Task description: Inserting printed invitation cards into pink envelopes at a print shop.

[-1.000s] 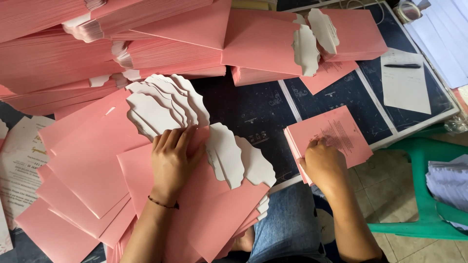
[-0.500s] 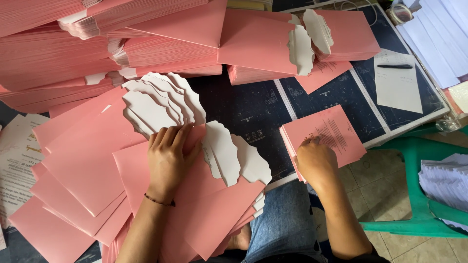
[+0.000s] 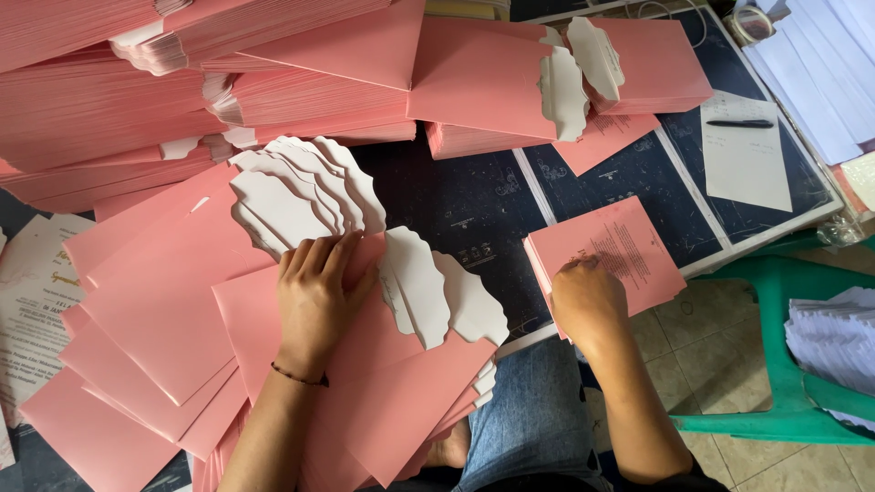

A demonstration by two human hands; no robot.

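Dark blue table top lies under heaps of pink paper. Near the middle, a pink envelope lies open, its white wavy flap pointing far. The left hand lies flat on it, fingers spread, holding it down. To the right, the right hand is curled on the near corner of a small stack of pink cards; the fingertips are hidden, so I cannot tell if it pinches one. It looks like the card-picking step. The next move needs one single card lifted. Big pink stacks sit far left. A pen lies on white paper far right.
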